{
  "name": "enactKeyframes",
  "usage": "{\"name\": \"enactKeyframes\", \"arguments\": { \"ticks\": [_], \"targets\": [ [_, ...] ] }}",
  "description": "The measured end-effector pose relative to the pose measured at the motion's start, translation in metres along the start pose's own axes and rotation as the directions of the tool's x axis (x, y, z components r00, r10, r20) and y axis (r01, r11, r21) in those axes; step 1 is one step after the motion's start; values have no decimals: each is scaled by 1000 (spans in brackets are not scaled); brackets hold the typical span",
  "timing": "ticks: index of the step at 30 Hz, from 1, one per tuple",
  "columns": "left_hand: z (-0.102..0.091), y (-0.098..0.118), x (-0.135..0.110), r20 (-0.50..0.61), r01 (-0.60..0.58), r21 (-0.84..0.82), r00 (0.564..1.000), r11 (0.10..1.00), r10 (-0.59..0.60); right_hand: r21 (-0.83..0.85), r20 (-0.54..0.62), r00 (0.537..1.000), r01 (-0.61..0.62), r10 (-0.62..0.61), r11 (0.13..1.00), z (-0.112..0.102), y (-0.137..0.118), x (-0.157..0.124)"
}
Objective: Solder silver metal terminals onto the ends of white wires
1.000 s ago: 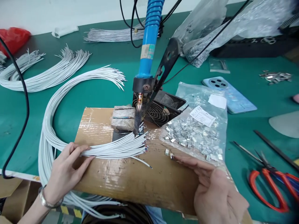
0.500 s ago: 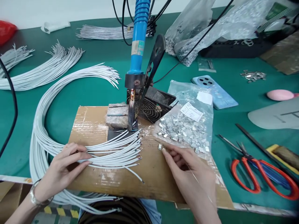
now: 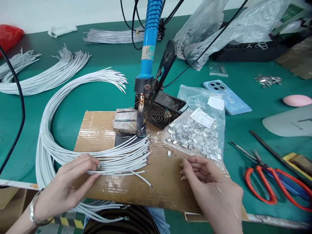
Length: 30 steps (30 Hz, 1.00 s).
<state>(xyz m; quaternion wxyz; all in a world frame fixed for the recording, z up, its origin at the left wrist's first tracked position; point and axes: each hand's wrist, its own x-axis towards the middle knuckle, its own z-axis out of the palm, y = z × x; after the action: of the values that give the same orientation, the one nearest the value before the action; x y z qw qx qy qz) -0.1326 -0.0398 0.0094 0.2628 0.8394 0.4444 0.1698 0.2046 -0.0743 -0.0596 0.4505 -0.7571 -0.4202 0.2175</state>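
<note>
My left hand [image 3: 70,187] pinches a fanned bundle of white wires [image 3: 122,157] on a cardboard sheet [image 3: 97,130]; the stripped wire ends lie just below the tip of a blue-handled soldering iron [image 3: 150,48] held in a stand. My right hand [image 3: 209,185] rests on the cardboard's right part, fingertips curled together; what they hold, if anything, is hidden. One small metal terminal [image 3: 169,153] lies loose just left of those fingertips. A clear bag of metal terminals [image 3: 195,133] sits right above the hand.
A small black fan [image 3: 161,112] stands behind the iron. More white wire bundles [image 3: 56,73] lie at the left and back. A phone [image 3: 227,97], red scissors [image 3: 264,187], a pink object [image 3: 296,100] and plastic bags [image 3: 219,29] occupy the right side. A black cable [image 3: 20,107] hangs at left.
My right hand reached to the loose terminals, then drew back toward me with its fingers curled. Two loose terminals lay there before; one shows now. My left hand stayed on the wires.
</note>
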Motion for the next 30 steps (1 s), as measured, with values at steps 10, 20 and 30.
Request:
{"name": "enactKeyframes", "arguments": {
  "ticks": [10,20,30],
  "targets": [
    [32,65,22,445,264,-268,887,926,-124,274,39,993,-114,107,955,7,-20,-16],
    [59,57,40,462,553,-812,805,188,-372,408,390,906,-328,162,852,18,-65,-46],
    [59,54,39,474,541,-834,805,113,-357,432,531,844,-338,67,836,27,-81,-51]
  ]
}}
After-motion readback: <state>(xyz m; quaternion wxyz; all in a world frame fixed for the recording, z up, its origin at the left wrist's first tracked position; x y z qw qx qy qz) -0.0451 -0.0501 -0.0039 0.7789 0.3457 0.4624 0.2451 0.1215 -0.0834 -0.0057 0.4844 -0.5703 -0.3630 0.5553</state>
